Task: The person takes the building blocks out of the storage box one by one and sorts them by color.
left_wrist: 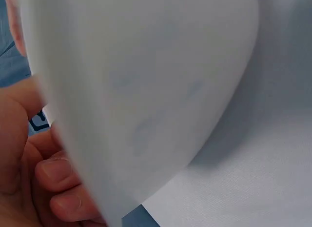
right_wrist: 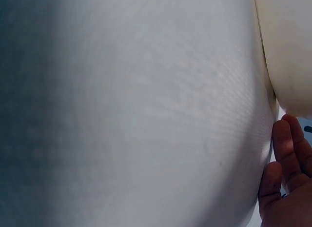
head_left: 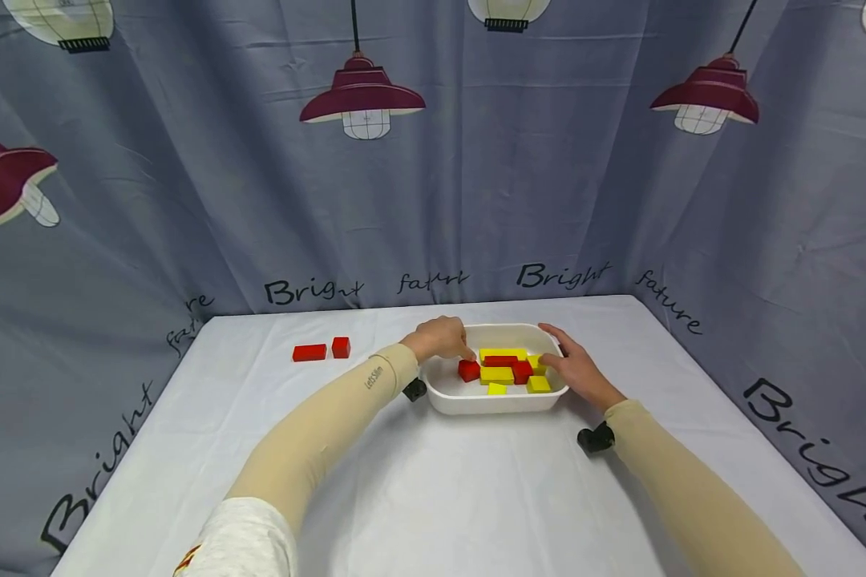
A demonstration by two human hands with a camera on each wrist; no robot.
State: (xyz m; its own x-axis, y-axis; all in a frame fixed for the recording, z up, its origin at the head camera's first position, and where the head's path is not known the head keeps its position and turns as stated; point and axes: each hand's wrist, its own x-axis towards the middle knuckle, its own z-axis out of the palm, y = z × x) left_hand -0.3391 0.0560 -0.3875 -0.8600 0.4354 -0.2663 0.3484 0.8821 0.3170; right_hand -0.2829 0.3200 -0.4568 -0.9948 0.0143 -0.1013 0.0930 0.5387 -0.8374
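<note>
Tub (head_left: 494, 405) sits near the table's (head_left: 433, 489) far edge, held by my right hand (head_left: 584, 373). My left hand (head_left: 440, 337) touches a red block (head_left: 467, 371); I can't tell if it pinches. A bump could tumble other blocks (head_left: 497, 376).

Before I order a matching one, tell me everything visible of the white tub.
The white tub is an open oblong with rounded corners, smooth and plastic-looking. It stands upright on the white cloth, with red and yellow blocks inside. The right hand grips its right side; the left hand reaches over its left end, contact unclear.
</note>
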